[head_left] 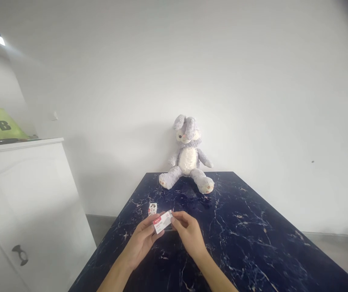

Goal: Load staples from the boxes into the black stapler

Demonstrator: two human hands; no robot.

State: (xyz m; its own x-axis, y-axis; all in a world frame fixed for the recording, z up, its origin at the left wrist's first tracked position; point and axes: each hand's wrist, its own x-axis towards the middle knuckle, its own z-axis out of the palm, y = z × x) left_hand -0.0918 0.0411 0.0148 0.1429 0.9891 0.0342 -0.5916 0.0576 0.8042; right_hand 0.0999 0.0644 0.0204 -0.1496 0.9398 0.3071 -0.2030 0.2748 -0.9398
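Observation:
A small white and red cardboard box is held above the dark blue marbled table. My left hand grips its left end, thumb on the near face and fingers behind and below. At the box's right end, my right hand pinches with thumb and forefinger; whether it has hold of an end flap or the box's edge is too small to tell. Just beyond my left fingertips, a second small white box with red and dark print stands on the table, its lower part hidden.
A grey plush rabbit sits at the table's far edge against the white wall. To the left stands a white cabinet with a dark handle and a yellow-green lettered item on top.

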